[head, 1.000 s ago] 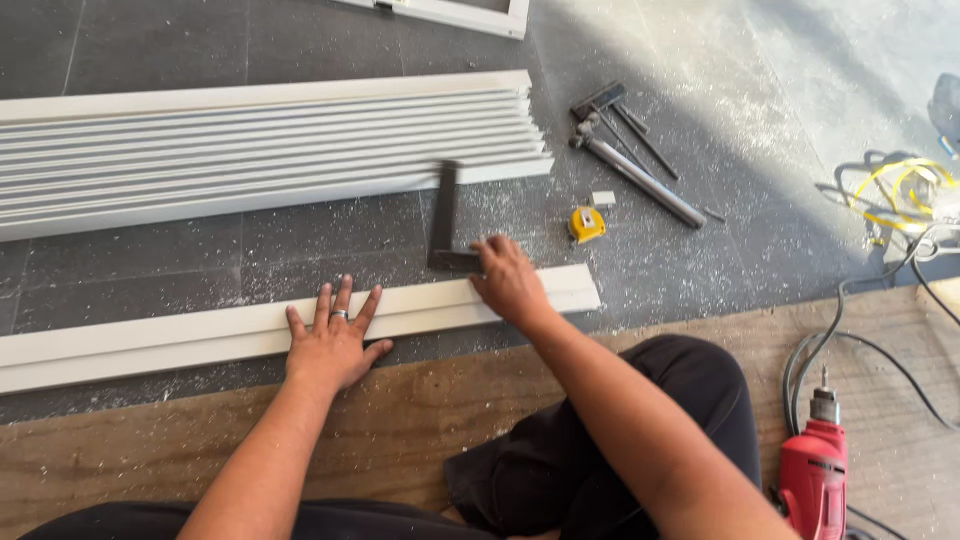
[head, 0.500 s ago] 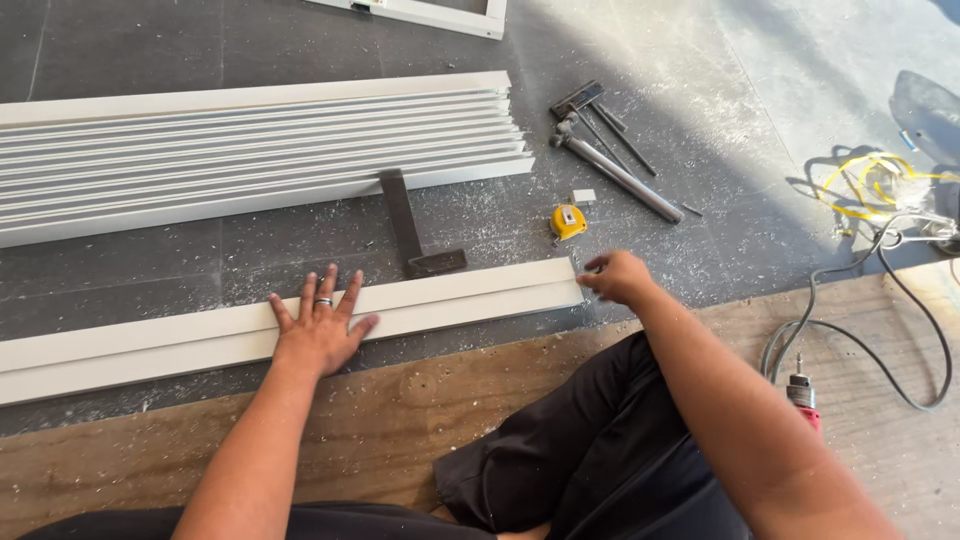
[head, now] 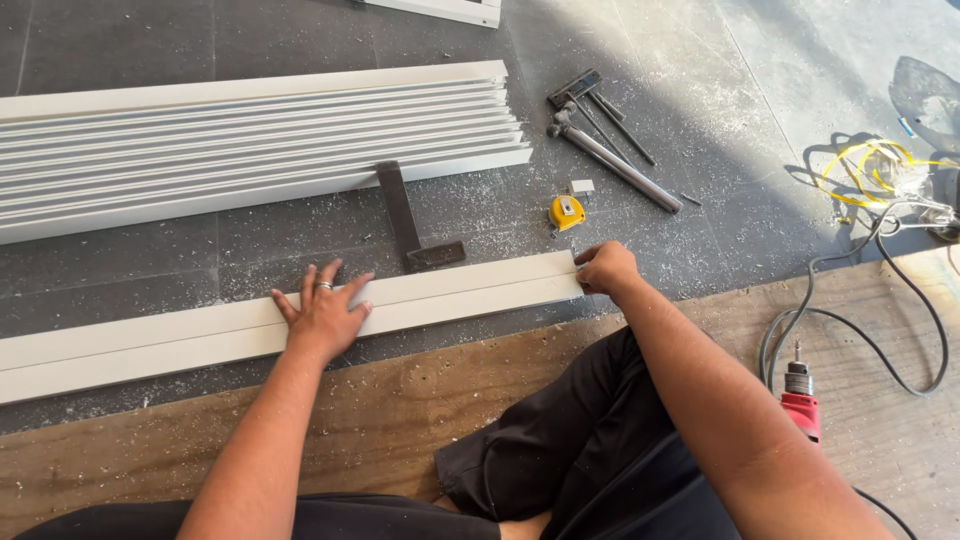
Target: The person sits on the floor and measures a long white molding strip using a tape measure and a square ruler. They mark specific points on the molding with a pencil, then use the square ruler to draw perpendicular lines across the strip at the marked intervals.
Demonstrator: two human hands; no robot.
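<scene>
A long white profile [head: 200,340] lies across the lower left and centre of the frame, running from the left edge up to its cut end just right of centre. The left hand [head: 322,318], a ring on one finger, rests flat on top of it near the middle of the frame, fingers spread and palm pressed down. Further right, the right hand [head: 603,270] sits at the profile's right end, fingers curled around the end so that it grips the tip; the fingertips themselves are hidden behind the knuckles.

The profile lies on a dark grey floor [head: 120,260] dusted with pale shavings, and a strip of worn brown board [head: 400,410] runs below it along the bottom of the frame, where the person's dark trousers show.

In the upper left a stack of white profiles [head: 250,140] lies parallel to the first, well apart from it. A dark metal square [head: 405,215] lies between the stack and the held profile, its short leg touching the profile's upper edge just right of the left hand. A yellow tape measure [head: 566,212] sits just above the right hand. Above it, dark metal hand tools [head: 610,140] lie in the upper centre. At the right, a grey cable [head: 850,290] loops down to a red drill [head: 800,405], with yellow cord [head: 870,165] near the right edge
</scene>
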